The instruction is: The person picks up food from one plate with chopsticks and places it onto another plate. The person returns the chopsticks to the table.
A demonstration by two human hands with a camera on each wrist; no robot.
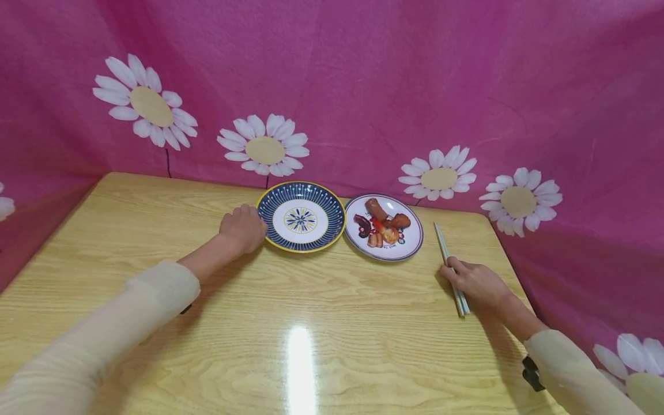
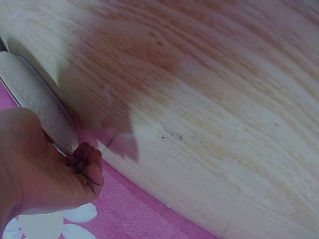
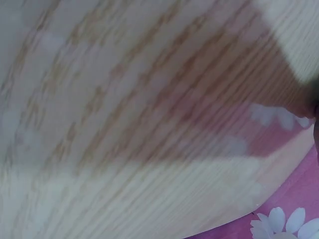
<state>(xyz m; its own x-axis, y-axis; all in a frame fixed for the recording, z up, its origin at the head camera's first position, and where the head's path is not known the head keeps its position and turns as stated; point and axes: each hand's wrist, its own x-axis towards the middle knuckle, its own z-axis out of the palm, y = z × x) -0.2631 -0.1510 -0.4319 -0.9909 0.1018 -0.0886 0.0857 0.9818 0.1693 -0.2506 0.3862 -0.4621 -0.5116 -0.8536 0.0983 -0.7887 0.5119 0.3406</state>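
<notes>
At the left rim of a blue-and-white plate (image 1: 302, 245) with a yellow edge, my left hand (image 1: 244, 229) grips with curled fingers. The left wrist view shows this hand (image 2: 45, 169) from the thumb side, with the pale underside of the plate (image 2: 37, 84) behind it. Against its right side stands a white plate (image 1: 410, 245) with a dark rim, bearing several pieces of food (image 1: 384, 225) such as a shrimp and a drumstick. Farther right, my right hand (image 1: 477, 280) pinches a pair of pale chopsticks (image 1: 442, 242) near their middle, low over the table.
The light wooden table (image 1: 233, 346) has a bright reflection near its front. A pink curtain (image 1: 353, 86) printed with white daisies rises behind it and drops past its right edge. Mostly wood grain and shadow fill the right wrist view.
</notes>
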